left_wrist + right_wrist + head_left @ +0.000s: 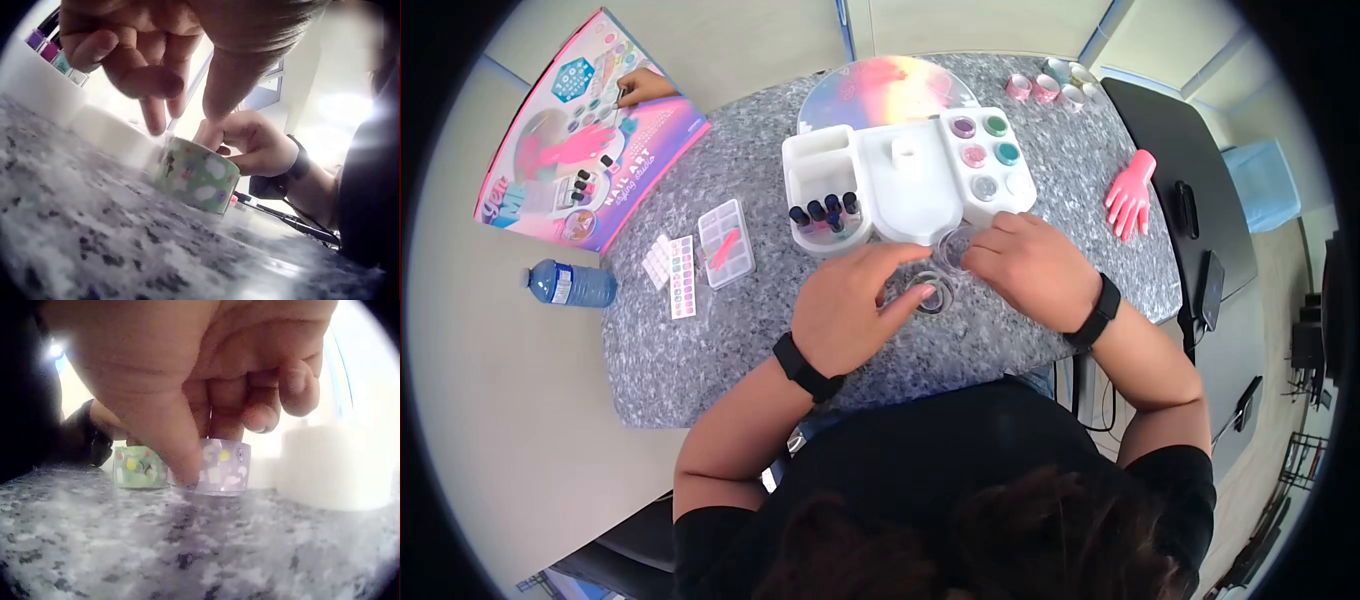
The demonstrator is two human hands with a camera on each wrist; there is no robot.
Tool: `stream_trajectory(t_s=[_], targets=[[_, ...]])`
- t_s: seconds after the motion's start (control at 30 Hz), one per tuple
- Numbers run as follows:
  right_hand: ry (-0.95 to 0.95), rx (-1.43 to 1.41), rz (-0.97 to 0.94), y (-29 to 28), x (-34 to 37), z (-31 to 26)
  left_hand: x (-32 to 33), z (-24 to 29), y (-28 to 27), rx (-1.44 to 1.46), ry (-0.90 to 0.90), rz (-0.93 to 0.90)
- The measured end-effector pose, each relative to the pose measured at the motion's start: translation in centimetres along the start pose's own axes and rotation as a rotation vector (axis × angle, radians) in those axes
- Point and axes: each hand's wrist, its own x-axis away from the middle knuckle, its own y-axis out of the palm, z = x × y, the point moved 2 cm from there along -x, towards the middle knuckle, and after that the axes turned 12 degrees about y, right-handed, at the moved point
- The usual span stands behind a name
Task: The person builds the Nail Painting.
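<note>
Two patterned tape rolls stand side by side on the speckled table. My right hand [1035, 270] pinches the purple roll [226, 466], thumb on its near side and fingers behind it. The green roll [199, 175] sits beside it, and my left hand [850, 305] hovers there with thumb and index finger spread apart. The left thumb tip lies over the green roll's edge in the head view; whether it touches cannot be told. In the right wrist view, the green roll [139, 467] is left of the purple one, both resting flat.
Beyond the hands stands a white organizer [915, 205] with polish bottles [832, 214] and glitter pots [973, 155]. Several tape rolls [1045, 90] and a pink hand model [1131, 195] are at the right. A sectioned case [727, 245], sticker sheets [683, 278], bottle [570, 284] and box [590, 140] are left.
</note>
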Motion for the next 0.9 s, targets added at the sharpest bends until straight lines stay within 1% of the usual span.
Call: stream_trajectory(t_s=[0.03,0.07,0.1,0.13,0.17,0.2,0.23,0.27,0.3,0.33,0.37,0.47,0.53,0.6,0.67,0.73,0.9], targets=[[-0.011,0.005,0.004,-0.4,-0.1,-0.2,-0.2,0.2,-0.1,0.011,0.082,0.064],[-0.016,0.023,0.055,-0.8,-0.3,-0.5,-0.5,0.1,-0.1,0.001,0.086,0.076],[-0.02,0.042,0.108,-1.4,-0.3,-0.8,-0.7,0.4,0.0,-0.168,0.234,0.073],[-0.029,0.051,0.117,-2.0,-0.1,-1.6,-0.7,0.8,0.1,-0.339,0.38,0.069],[-0.023,0.041,0.105,-2.6,0.5,-2.7,-0.5,1.3,0.2,-0.298,0.301,0.017],[-0.014,0.029,0.09,-3.0,0.6,-3.3,-0.6,1.6,-0.2,-0.301,0.301,0.024],[-0.036,0.014,0.138,-3.3,0.5,-3.6,-0.5,1.9,-0.7,-0.314,0.295,-0.005],[-0.036,0.016,0.136,-3.2,0.6,-3.5,-0.4,2.0,-1.0,-0.327,0.29,-0.034],[-0.022,0.01,0.106,-2.9,0.6,-3.3,-0.4,1.6,-1.4,-0.325,0.291,-0.032],[-0.006,0.0,0.072,-2.7,0.7,-3.2,-0.3,1.1,-1.8,-0.323,0.307,-0.069],[-0.001,-0.003,0.065,-2.7,0.9,-3.2,-0.2,0.8,-2.1,-0.32,0.32,-0.108],[-0.009,0.012,0.054,-2.9,0.9,-3.2,-0.1,0.1,-3.1,-0.34,0.336,-0.142],[0.027,-0.018,-0.007,-3.0,1.2,-3.5,-0.1,0.1,-3.4,-0.324,0.321,-0.163],[0.04,-0.012,-0.016,-3.1,1.4,-3.9,0.0,-0.1,-3.4,-0.307,0.304,-0.188],[0.051,-0.007,-0.031,-2.9,1.5,-4.1,0.1,-0.3,-3.0,-0.354,0.375,-0.189],[0.014,0.004,-0.013,-2.2,1.4,-4.3,0.2,-0.5,-2.6,-0.357,0.375,-0.197],[0.042,0.001,-0.043,-0.5,1.0,-5.1,0.4,-0.8,-2.3,-0.348,0.357,-0.249]])
